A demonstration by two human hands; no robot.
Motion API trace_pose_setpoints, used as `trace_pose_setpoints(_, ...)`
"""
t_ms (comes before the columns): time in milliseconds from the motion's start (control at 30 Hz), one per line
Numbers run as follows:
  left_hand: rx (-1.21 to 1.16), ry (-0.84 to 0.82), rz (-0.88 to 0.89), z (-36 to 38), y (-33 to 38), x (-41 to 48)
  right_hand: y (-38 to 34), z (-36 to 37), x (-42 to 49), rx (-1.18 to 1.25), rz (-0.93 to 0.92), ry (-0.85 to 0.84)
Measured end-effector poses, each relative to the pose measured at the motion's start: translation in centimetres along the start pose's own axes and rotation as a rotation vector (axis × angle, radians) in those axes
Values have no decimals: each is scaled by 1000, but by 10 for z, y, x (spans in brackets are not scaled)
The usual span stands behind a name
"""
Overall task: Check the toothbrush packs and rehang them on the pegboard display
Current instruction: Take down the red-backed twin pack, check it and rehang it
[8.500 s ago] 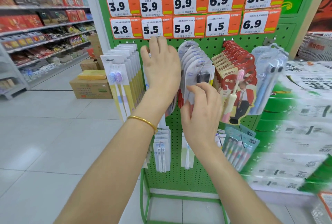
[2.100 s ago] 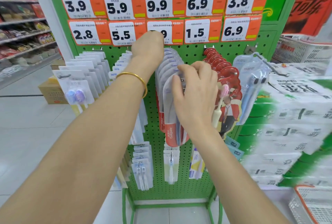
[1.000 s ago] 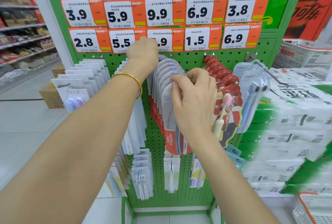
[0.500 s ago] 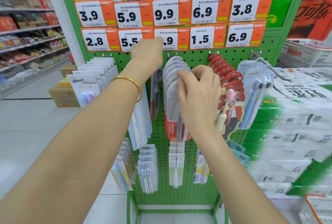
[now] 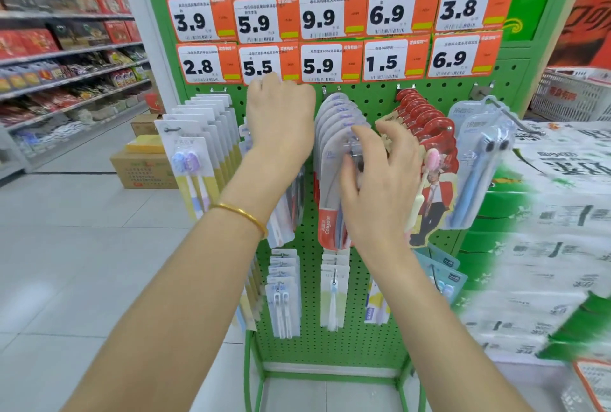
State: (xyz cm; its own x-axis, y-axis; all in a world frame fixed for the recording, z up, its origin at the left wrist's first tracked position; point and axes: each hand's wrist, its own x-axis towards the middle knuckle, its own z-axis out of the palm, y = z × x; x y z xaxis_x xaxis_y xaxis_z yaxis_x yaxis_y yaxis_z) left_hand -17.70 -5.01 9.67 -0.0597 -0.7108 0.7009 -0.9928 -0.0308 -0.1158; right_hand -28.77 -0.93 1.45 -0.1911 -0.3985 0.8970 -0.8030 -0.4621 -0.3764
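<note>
Progress looks approx. mid-way, prob. at the close of one row. Colgate toothbrush packs (image 5: 330, 180) all hang fanned on their hook at the centre of the green pegboard (image 5: 347, 345), and no pack shows loose in either hand. R hand (image 5: 380, 187) lies on the front pack, fingers spread and only slightly bent, touching the blister w/o pinching it. That reads as a last straightening. L hand (image 5: 281, 117) is up at the top of the neighbouring row, just under the 5.5 price tag (image 5: 261, 64). Its back faces the camera and its fingers curl away out of sight, so can't tell if it holds anything. Packs below that hand (image 5: 284, 226) are mostly hidden by the wrist. Left to do, by judgement: that row, then maybe the red-card packs (image 5: 426, 120), blue twin packs (image 5: 476, 173), white-yellow packs (image 5: 201, 147) and small lower packs (image 5: 282, 296). Nothing shows which of these were checked.
</note>
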Motion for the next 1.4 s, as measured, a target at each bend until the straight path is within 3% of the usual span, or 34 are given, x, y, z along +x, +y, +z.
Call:
trace_pose_setpoints(167, -46, 312, -60, -6, -9, -51, 3, -14, -22, 27, -32, -1)
trace_pose_setpoints(267, -213, 439, -79, -6, -16, -90, 5, -23, -40, 81, -35, -49)
trace_pose_setpoints(367, -591, 367, -169, -11, -16, -124, 7, -30, -61, 192, 38, -208)
trace_pose_setpoints(533, -1179, 152, -406, 2, 3, -160, 16, -43, -92, 504, 336, -620)
trace_pose_setpoints(633, -1292, 95, -478, 8, 22, -174, 27, -53, -106, 585, 468, -684)
trace_pose_setpoints(733, -1377, 14, -515, 14, 45, -182, 32, -63, -114, 633, 582, -644)
trace_pose_setpoints(833, -1231, -81, -446, 28, 64, -189, 38, -68, -120, 643, 665, -589)
trace_pose_setpoints(967, -1006, -71, -335, 39, 80, -196, 39, -73, -126, 711, 796, -502)
trace_pose_setpoints(1133, -900, -125, -189, 49, 96, -221, 48, -73, -130, 732, 884, -392)
trace_pose_setpoints(1400, -848, -428, 136, 53, 89, -256, 69, -69, -123, 808, 1122, -161)
